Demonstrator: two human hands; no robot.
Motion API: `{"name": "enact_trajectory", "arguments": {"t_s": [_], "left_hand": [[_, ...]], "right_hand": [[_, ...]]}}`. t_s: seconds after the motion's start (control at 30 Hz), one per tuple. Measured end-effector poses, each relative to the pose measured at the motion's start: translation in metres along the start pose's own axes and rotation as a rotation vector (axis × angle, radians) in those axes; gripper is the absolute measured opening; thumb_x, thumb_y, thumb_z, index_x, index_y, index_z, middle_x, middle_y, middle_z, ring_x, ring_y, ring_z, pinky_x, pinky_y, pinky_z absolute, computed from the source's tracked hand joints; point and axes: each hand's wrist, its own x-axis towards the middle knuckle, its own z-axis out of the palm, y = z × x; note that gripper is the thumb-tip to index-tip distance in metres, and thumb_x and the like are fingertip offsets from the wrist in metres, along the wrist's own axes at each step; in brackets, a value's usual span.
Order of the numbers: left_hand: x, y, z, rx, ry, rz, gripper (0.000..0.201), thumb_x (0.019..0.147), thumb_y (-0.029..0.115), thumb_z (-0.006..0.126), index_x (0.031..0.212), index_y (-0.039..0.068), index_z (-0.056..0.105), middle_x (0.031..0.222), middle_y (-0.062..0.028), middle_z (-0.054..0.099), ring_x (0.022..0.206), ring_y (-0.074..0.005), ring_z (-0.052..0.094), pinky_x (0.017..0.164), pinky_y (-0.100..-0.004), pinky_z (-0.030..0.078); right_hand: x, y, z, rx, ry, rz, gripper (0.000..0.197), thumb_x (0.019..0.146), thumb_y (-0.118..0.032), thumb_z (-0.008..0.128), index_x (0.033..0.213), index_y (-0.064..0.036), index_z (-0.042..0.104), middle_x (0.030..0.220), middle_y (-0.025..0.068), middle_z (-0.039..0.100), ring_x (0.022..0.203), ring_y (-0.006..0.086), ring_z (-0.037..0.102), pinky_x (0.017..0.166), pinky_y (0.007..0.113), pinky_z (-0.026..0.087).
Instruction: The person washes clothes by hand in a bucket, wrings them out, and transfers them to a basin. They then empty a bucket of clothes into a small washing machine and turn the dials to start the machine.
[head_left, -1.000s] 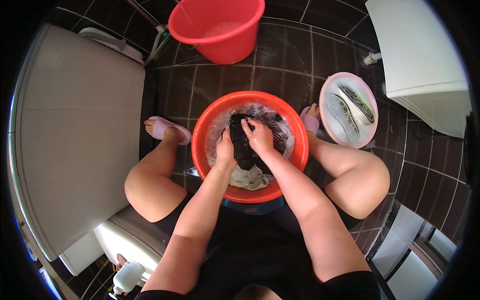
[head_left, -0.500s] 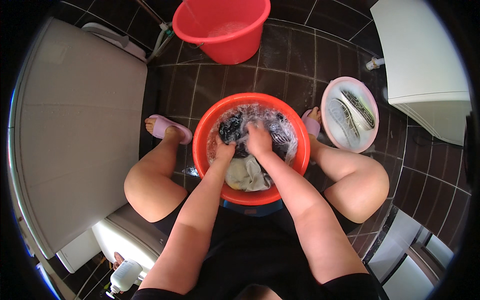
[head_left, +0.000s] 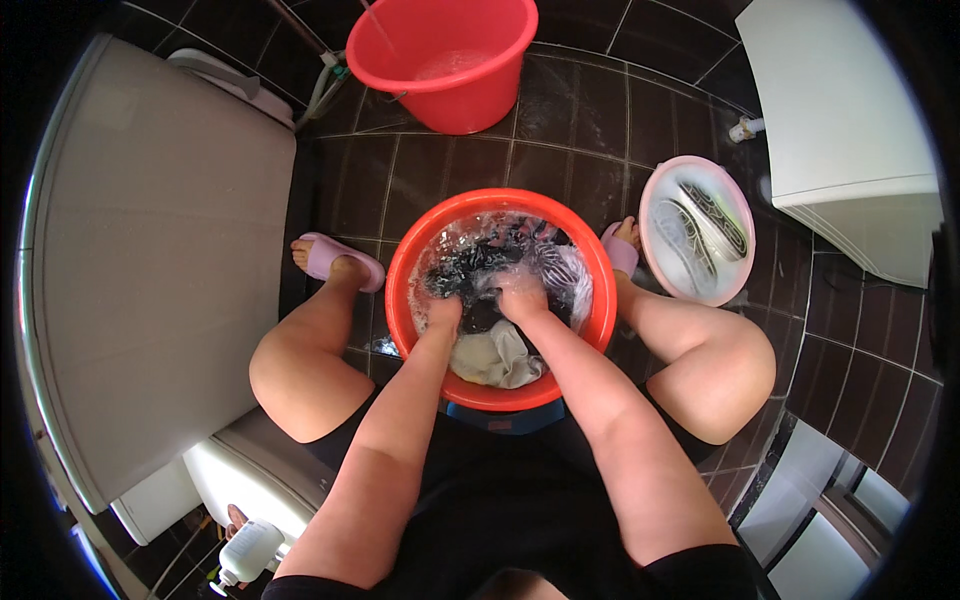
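Note:
Between my knees is a red-orange basin (head_left: pixel 402 345) of splashing, bubbly water. Dark wet cloth (head_left: pixel 492 258) spreads through its middle, and striped white-and-dark cloth (head_left: pixel 566 272) lies at the right side. Pale cream cloth (head_left: pixel 500 355) sits at the near side. My left hand (head_left: pixel 443 312) is sunk in the water at the left of the dark cloth, its fingers hidden. My right hand (head_left: pixel 520 295) is partly under water at the right of the dark cloth; water and blur hide its fingers. Whether either hand grips the cloth does not show.
A red bucket (head_left: pixel 465 105) stands beyond the basin, with a thin stream falling into it. To the right, a pink basin (head_left: pixel 648 240) holds shoes (head_left: pixel 715 225) in suds. A large grey appliance (head_left: pixel 170 270) fills the left; a white cabinet (head_left: pixel 840 110) stands right. A pump bottle (head_left: pixel 250 553) is lower left.
Both hands have gone deeper into the water, and their fingers no longer show. The dark cloth has spread across the far part of the basin.

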Motion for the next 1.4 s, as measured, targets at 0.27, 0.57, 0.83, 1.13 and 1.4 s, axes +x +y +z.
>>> {"name": "enact_trajectory", "arguments": {"t_s": [0.27,0.57,0.83,1.13,1.4], "left_hand": [[-0.053,0.040,-0.002,-0.166,0.045,0.123,0.053,0.071,0.002,0.053,0.123,-0.002,0.044,0.111,-0.0160,0.057,0.101,-0.0292,0.056,0.084,-0.0390,0.045],[-0.093,0.098,-0.041,-0.919,-0.593,-0.022,0.072,0.083,0.034,0.061,0.141,0.017,0.021,0.128,-0.0141,0.045,0.114,-0.0286,0.047,0.095,-0.0405,0.039],[-0.085,0.084,-0.035,-1.002,-0.508,0.057,0.056,0.088,0.032,0.054,0.134,0.008,0.034,0.124,-0.0137,0.050,0.109,-0.0256,0.051,0.089,-0.0395,0.044],[-0.115,0.116,-0.034,-0.588,-0.039,0.327,0.051,0.086,0.035,0.056,0.115,-0.006,0.052,0.110,-0.0186,0.057,0.102,-0.0289,0.056,0.088,-0.0350,0.043],[-0.040,0.038,-0.019,0.344,-0.006,0.415,0.083,0.070,0.033,0.067,0.136,0.003,0.027,0.133,-0.0305,0.030,0.123,-0.0451,0.033,0.103,-0.0431,0.031]], "right_hand": [[-0.008,-0.002,0.014,0.005,-0.163,0.095,0.022,0.074,-0.007,0.052,0.093,-0.0066,0.064,0.098,0.0169,0.063,0.087,0.0363,0.061,0.077,0.045,0.049],[0.001,-0.115,-0.060,0.901,0.211,0.374,0.023,0.078,-0.024,0.065,0.088,-0.0045,0.060,0.085,0.0161,0.063,0.084,0.0278,0.062,0.075,0.034,0.045],[-0.009,-0.141,-0.080,0.554,0.380,0.237,0.028,0.079,-0.036,0.065,0.072,-0.0095,0.059,0.072,0.0095,0.061,0.067,0.0321,0.060,0.056,0.039,0.047],[0.022,-0.043,-0.082,0.272,0.265,0.224,0.028,0.083,-0.036,0.059,0.072,-0.0100,0.061,0.074,0.0080,0.061,0.069,0.0317,0.060,0.060,0.040,0.047],[0.005,-0.025,-0.035,0.190,-0.229,0.077,0.039,0.075,-0.016,0.066,0.110,-0.0147,0.050,0.112,0.0148,0.049,0.097,0.0357,0.056,0.078,0.042,0.048]]}}
